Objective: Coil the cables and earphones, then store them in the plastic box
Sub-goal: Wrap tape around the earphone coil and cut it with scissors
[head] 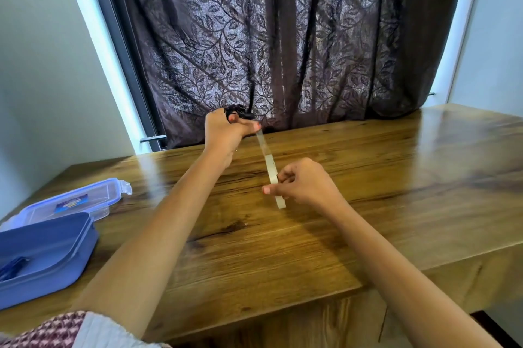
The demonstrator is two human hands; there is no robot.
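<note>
My left hand (226,128) is raised over the far side of the wooden table (353,206) and grips a small bundle of coiled black cable (239,111). Its thumb pins the end of a clear tape strip (266,153) against the bundle. The strip runs down and to the right to a roll of clear tape (278,194), which my right hand (302,185) pinches above the table's middle. The blue plastic box (48,257) stands open at the near left, with a dark blue cable (11,267) lying inside it.
The box's clear lid (76,202) lies on the table just behind the box. A dark leaf-patterned curtain (283,36) hangs along the far table edge. The table's front edge runs near my arms.
</note>
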